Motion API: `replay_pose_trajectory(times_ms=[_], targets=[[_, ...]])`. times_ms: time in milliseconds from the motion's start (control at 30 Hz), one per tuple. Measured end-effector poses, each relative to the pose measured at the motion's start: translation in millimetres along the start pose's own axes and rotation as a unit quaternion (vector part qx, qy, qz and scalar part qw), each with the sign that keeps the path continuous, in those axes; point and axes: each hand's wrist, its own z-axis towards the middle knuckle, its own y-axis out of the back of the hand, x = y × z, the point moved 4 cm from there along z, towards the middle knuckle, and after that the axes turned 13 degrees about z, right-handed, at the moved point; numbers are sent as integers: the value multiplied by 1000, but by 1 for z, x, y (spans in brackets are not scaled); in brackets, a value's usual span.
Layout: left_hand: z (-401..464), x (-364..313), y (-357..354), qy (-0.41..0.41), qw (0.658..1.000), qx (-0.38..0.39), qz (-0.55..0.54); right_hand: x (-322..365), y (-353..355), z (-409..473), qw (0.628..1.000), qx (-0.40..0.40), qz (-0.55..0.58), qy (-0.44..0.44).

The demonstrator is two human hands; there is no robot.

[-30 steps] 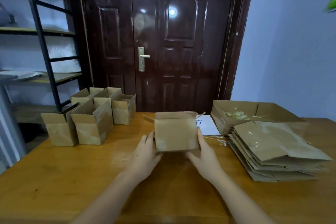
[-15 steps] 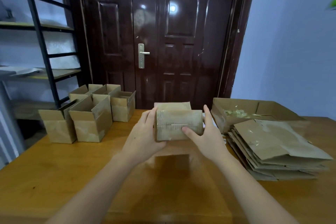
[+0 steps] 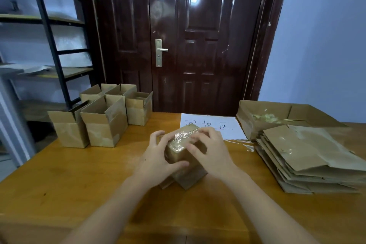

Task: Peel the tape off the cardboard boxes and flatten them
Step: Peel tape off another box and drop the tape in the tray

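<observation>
Two hands are on one small box in the middle of the wooden surface. The box is tipped over, and its taped end faces up at you. Shiny clear tape runs across that end.

Your left hand grips the left side of the box. Its fingers are curled over the top edge, and its thumb lies across the near face. Your right hand sits on the right side. Its fingers are bent, and the tips press on the tape. You cannot tell if they have pinched a loose edge yet.

Five open boxes stand upright together at the far left of the surface, well apart from your hands. A stack of flat boxes lies at the right. Behind that stack sits a wide low box with balled-up tape inside. A white sheet of paper with handwriting lies just behind the box you hold. A strip of loose tape lies on the surface between the paper and the stack.
</observation>
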Motion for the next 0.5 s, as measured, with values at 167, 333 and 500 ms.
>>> replay_pose_trajectory(times_ms=[167,333,500], targets=[[-11,-9,2,-70,993,23,92,12,-5,-12,995,70,-60,41],[-14,-18,9,-192,974,-27,116,-14,25,-16,990,138,39,10],[-4,-30,-7,-263,956,-62,115,-30,43,-20,994,110,9,11]])
